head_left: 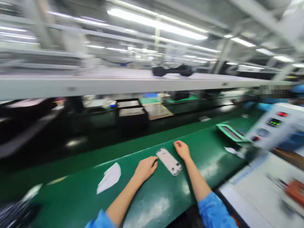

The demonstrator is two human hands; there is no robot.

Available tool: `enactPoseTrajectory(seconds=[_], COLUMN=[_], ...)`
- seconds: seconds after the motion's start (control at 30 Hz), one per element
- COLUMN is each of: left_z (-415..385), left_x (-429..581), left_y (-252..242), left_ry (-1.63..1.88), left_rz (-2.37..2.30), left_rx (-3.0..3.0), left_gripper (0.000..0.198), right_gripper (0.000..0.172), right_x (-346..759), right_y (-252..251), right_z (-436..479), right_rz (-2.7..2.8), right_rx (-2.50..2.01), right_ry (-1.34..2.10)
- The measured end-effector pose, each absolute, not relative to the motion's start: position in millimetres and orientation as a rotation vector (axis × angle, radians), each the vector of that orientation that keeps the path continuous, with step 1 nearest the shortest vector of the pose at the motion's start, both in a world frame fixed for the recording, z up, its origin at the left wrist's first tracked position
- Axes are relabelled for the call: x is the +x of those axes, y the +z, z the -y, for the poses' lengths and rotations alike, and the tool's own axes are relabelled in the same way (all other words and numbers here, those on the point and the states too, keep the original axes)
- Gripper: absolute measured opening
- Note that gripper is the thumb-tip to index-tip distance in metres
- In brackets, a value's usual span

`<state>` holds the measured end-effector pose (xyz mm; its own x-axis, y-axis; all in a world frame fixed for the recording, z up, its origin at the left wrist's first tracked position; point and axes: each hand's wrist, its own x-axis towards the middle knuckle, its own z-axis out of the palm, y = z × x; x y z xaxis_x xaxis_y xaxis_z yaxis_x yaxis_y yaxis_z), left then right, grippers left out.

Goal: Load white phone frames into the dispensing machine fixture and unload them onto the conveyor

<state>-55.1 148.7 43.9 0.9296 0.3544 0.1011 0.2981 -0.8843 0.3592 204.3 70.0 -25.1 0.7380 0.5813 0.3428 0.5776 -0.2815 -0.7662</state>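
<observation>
I look across a glossy green work surface [78, 193] that runs diagonally through a factory hall. Above it a long pale grey shelf [95, 85] spans the width. Bright fluorescent strip lights [156, 23] line the ceiling. A grey control box with lit displays [273, 125] stands at right, blurred.

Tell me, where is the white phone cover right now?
The white phone cover lies flat on the green mat, low in the middle of the head view, between the left hand and the right hand.
</observation>
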Motion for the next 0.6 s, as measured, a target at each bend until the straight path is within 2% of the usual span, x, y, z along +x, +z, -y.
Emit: enactPoseTrajectory(seconds=[0.17, 0.4, 0.6], left_z=[-182.9, -190.9, -189.5], left_x=[-38.3, -41.0, -34.8], left_y=[27.7, 12.7, 17.4], left_ry=[0.272, 0.362, 0.382], left_rz=[-0.438, -0.495, -0.501], left_rx=[2.797, 2.718, 2.732], left_gripper=[0.057, 0.057, 0.061], right_gripper=[0.015, 0.019, 0.018], right_x=[247.2, 240.1, 214.4], right_y=[-10.2, -5.8, -15.2], right_z=[-51.0, -58.3, -11.9], right_rz=[0.737, 0.755, 0.700], right_rx=[-1.955, -1.845, -1.762], right_ry=[-0.013, 0.025, 0.059])
